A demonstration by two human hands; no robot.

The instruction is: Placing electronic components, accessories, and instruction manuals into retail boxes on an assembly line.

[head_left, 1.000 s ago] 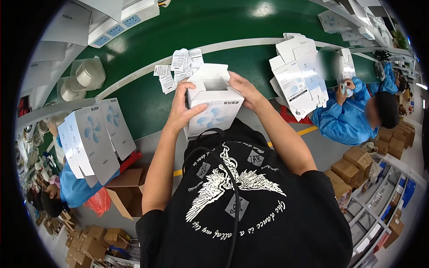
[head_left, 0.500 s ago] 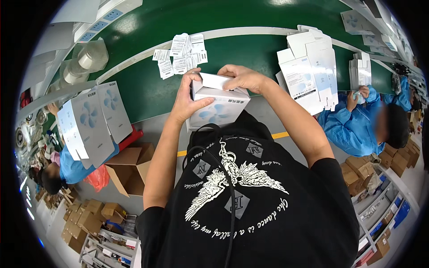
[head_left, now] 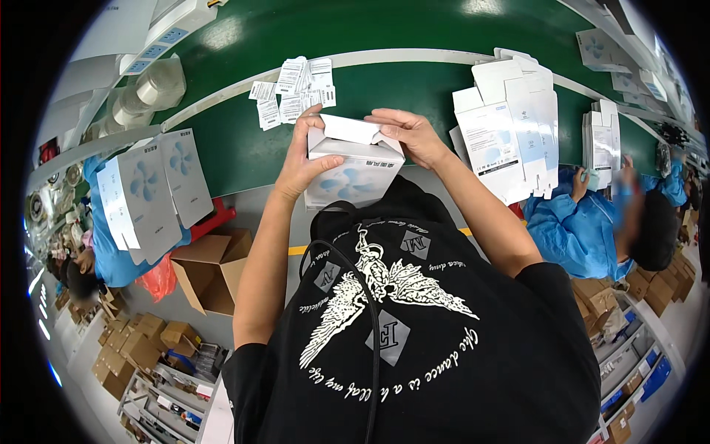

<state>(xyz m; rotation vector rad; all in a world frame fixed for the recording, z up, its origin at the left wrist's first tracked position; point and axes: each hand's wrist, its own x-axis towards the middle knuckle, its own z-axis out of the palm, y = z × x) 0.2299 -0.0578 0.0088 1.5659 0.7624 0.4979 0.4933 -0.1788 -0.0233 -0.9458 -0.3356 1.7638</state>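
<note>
- I see a long green workbench (head_left: 414, 85) running across the far side, with a white strip curving along it.
- Below it is a black T-shirt (head_left: 436, 333) with white wings and white writing on it. Two bare arms reach up from it.
- Off to the right I can see a co-worker in blue (head_left: 569, 233), sitting near the bench.
- A pile of flat white cartons (head_left: 494, 133) lies on the right part of the bench, well apart from the hands.
- More white boxes (head_left: 144, 194) with blue fan pictures stand on the left.
- Near them, lower down, I see an open brown cardboard box (head_left: 214, 270) and a red plastic bag (head_left: 157, 280).
- The white fan box (head_left: 355, 181) is in the middle, at the near edge of the bench. Its top flap leans up. I cannot tell if its bottom touches anything.
- The left hand (head_left: 299, 163) grips the box's left side, with its thumb on the front.
- The right hand (head_left: 416, 140) holds the top right corner, with its fingers at the flap.
- Just past the box, small white paper slips (head_left: 294, 83) lie in a messy bunch.
</note>
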